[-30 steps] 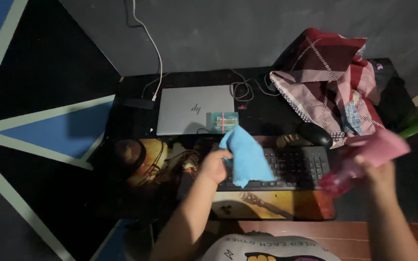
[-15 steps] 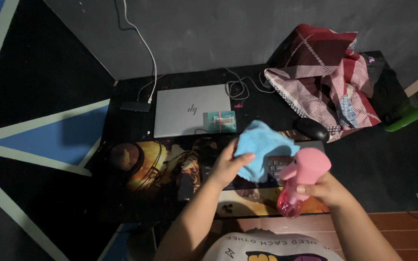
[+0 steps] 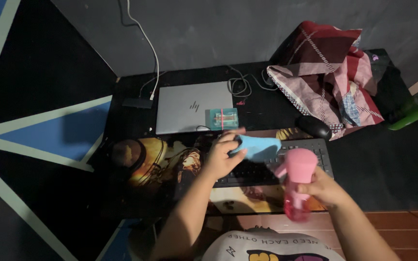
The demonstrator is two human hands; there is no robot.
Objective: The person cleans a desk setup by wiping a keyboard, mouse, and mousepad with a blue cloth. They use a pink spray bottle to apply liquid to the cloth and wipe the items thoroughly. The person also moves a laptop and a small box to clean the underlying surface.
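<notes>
Cloth [image 3: 260, 147] and spray bottle [image 3: 297, 186] are sitting close together over the black keyboard [image 3: 276, 166], and the gap between them is the relation that counts: the bottle's pink head is lying just to the right of and slightly below the cloth, its nozzle pointing left toward the fabric. The left hand [image 3: 223, 157] is pinching the blue cloth between thumb and curled fingers, holding it bunched and stretched out sideways, long axis running left to right above the keys. The right hand [image 3: 322, 188] is wrapping closed around the bottle's neck, keeping it roughly upright, translucent pink body hanging below the fist in front of the printed desk mat [image 3: 160, 164]. Of the 2 hands, the left is nearer the keyboard's middle. The cloth is looking soft, thin and light blue; the bottle is looking glossy, small and pink. Behind them a closed silver laptop [image 3: 189, 108] is lying flat.
</notes>
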